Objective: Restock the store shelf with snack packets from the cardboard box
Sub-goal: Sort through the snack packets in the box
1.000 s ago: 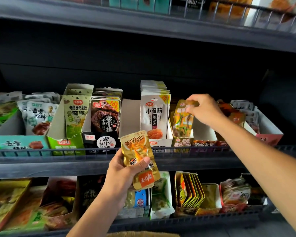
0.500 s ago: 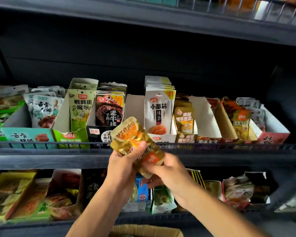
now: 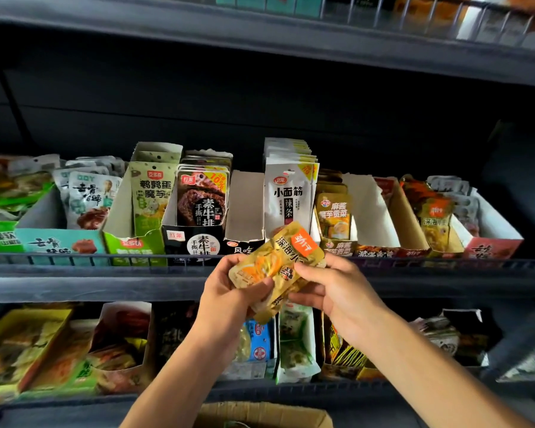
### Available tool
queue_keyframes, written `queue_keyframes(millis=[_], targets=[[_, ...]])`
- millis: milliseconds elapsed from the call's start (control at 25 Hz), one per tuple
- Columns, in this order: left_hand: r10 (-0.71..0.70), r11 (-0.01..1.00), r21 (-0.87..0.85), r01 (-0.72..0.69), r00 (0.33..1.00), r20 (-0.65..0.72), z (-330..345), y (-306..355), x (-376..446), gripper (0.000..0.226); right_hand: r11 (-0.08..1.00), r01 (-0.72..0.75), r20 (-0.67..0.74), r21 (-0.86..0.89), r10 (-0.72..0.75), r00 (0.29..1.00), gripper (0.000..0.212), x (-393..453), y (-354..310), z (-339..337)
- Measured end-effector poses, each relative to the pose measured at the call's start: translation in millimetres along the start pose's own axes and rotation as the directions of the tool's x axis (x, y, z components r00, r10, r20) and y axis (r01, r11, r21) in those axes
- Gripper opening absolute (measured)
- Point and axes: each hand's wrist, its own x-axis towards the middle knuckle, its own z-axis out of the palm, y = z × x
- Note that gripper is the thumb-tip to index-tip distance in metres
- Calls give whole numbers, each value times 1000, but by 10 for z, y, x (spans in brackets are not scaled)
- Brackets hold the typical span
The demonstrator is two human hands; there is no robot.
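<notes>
Both hands hold a small stack of gold snack packets [image 3: 277, 264] with an orange label, in front of the middle shelf's rail [image 3: 105, 264]. My left hand [image 3: 229, 291] grips the stack from the left with its thumb on the front. From the right, my right hand [image 3: 337, 288] pinches the top packet. The top of the cardboard box [image 3: 260, 415] shows at the bottom edge. Behind the packets, the middle shelf holds open display cartons, one with gold and yellow packets [image 3: 332, 211] and an empty white carton [image 3: 246, 205].
Display cartons of green, black and white packets fill the middle shelf. More cartons of snacks line the lower shelf [image 3: 291, 390]. An upper shelf [image 3: 260, 35] with a wire rail runs overhead. A dark upright stands at the far right.
My right hand left the gold and yellow packet in its carton on the middle shelf and came down to the stack. The stack turned so the orange label now points up right.
</notes>
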Motion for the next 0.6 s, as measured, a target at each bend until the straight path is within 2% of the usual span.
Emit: queue_keyframes(millis=[160, 240, 320, 400, 480, 560, 600], targets=[[11, 985, 167, -36, 988, 151, 274, 39, -70, 35, 999, 35, 38, 32, -36, 999, 25, -91, -140, -264], [64, 948, 289, -135, 968, 241, 495, 6, -39, 35, 999, 45, 48, 7, -45, 998, 22, -130, -205, -483], [80, 913, 357, -200, 943, 323, 757, -41, 2, 37, 996, 74, 1, -41, -74, 997, 18, -161, -306, -726], [57, 922, 336, -193, 925, 375, 1075, -121, 97, 41, 989, 125, -61, -82, -130, 990, 20, -166, -499, -1070], [78, 901, 361, -242, 908, 413, 1403, -229, 235, 44, 965, 238, -145, -111, -253, 957, 21, -115, -795, -1523], [175, 780, 491, -387, 889, 422, 1678, -389, 429, 40, 917, 354, -249, -186, -392, 885, 21, 25, -1167, -2041], [238, 679, 564, -470, 867, 437, 1794, -467, 534, 34, 887, 379, -286, -265, -447, 847, 20, 113, -1346, -2274]])
